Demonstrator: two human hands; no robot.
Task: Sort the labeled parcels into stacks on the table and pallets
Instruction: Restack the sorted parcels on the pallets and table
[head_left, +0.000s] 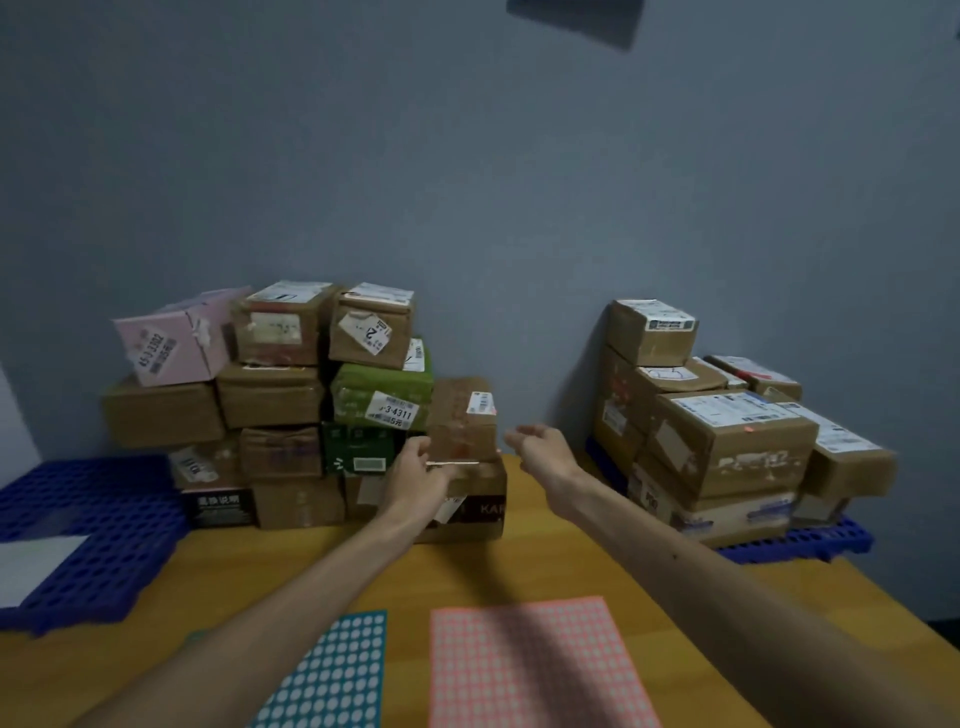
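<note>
On the yellow wooden table (519, 566), a small brown cardboard parcel (462, 421) sits just right of the green box (382, 395). Left hand (415, 467) touches its corner, grip unclear; right hand (540, 447) spread, empty. Seems light, stiff; clasp both sides.

A yellow table (519, 566) is shown. A stack of parcels (298, 501) is set at its far edge, the bottom row resting directly on the top. A teal sheet (332, 675) and a pink sheet (535, 665), both dotted, are laid flat side by side at the near edge. A blue left pallet (93, 519) is laid over the left side. A right pallet (800, 543) is seen at the far right corner; whether it rests on the table cannot be told.
</note>
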